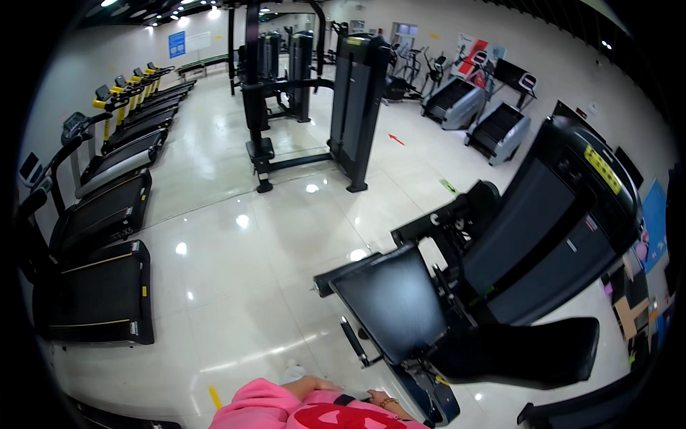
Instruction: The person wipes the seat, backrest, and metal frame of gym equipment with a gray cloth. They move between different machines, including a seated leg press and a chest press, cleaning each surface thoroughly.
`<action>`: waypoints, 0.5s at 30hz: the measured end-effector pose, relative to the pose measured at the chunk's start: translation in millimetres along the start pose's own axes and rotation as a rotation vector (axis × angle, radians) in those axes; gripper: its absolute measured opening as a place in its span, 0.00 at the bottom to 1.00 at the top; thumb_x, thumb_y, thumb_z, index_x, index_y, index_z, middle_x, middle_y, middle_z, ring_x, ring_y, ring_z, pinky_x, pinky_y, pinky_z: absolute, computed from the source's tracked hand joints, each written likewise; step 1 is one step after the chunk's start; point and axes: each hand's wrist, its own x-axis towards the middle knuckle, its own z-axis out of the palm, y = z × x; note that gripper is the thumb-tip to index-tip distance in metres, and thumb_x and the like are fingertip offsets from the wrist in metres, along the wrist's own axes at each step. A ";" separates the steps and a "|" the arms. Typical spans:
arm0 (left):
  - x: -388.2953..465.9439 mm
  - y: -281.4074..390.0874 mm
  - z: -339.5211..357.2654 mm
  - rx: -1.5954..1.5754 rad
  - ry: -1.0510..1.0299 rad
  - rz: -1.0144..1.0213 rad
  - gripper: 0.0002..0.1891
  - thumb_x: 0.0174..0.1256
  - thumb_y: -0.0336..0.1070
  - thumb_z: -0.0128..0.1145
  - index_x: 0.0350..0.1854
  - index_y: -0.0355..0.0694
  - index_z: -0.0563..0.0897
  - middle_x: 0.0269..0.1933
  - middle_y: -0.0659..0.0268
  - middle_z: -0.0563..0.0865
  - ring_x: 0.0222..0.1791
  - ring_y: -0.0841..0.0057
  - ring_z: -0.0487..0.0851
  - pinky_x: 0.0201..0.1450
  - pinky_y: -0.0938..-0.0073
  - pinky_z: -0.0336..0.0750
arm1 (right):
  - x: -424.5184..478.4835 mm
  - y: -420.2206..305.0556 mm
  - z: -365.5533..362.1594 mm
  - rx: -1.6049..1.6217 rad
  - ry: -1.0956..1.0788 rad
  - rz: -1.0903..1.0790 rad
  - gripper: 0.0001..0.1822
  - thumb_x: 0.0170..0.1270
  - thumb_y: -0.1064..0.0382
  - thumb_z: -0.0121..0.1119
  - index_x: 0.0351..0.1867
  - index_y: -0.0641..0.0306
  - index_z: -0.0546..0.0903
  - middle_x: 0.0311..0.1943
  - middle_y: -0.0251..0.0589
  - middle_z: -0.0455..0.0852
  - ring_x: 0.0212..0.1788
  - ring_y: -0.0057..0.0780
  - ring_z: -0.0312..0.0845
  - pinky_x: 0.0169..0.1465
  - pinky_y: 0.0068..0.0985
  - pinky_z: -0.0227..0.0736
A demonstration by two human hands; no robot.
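At the bottom edge, my left hand (320, 384) reaches out of a pink sleeve, low in front of my body. My right hand (381, 399), with a beaded bracelet on its wrist, is close beside it. A pale grey thing (358, 393), perhaps cloth, shows between the hands; whether either one grips it is unclear. Nearest to my hands is a seated weight machine with a shiny black padded seat (394, 305), a side handle (353, 338) and a dark pad (520, 351). Its tall weight-stack housing (541, 230) carries a yellow label.
Treadmills (94, 292) line the left side. Another weight machine (356, 107) stands ahead on glossy tiled floor (230, 284). Stair climbers (498, 131) are at the far right wall. A dark padded bench part (584, 402) sits at lower right.
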 end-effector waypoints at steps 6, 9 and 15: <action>-96.4 -19.1 -104.8 -0.214 -0.059 -0.121 0.32 0.64 0.59 0.52 0.62 0.41 0.72 0.61 0.54 0.75 0.59 0.58 0.74 0.58 0.56 0.68 | 138.5 -45.0 -17.8 0.090 -0.179 0.212 0.29 0.62 0.43 0.50 0.61 0.55 0.75 0.57 0.50 0.79 0.61 0.47 0.74 0.64 0.39 0.68; -154.6 -58.5 -146.0 -0.153 0.140 -0.004 0.27 0.66 0.54 0.53 0.61 0.40 0.71 0.59 0.49 0.75 0.55 0.53 0.76 0.56 0.53 0.70 | 179.2 -173.4 -73.1 -0.075 -0.271 0.259 0.32 0.64 0.39 0.46 0.61 0.57 0.76 0.58 0.54 0.78 0.61 0.51 0.73 0.65 0.39 0.67; -229.4 -82.4 -238.6 0.214 0.664 0.158 0.26 0.61 0.53 0.58 0.55 0.40 0.76 0.50 0.45 0.81 0.49 0.54 0.81 0.51 0.60 0.74 | 275.3 -342.1 -193.9 -0.346 -0.145 0.038 0.35 0.61 0.32 0.38 0.51 0.56 0.83 0.48 0.50 0.85 0.54 0.47 0.80 0.59 0.45 0.65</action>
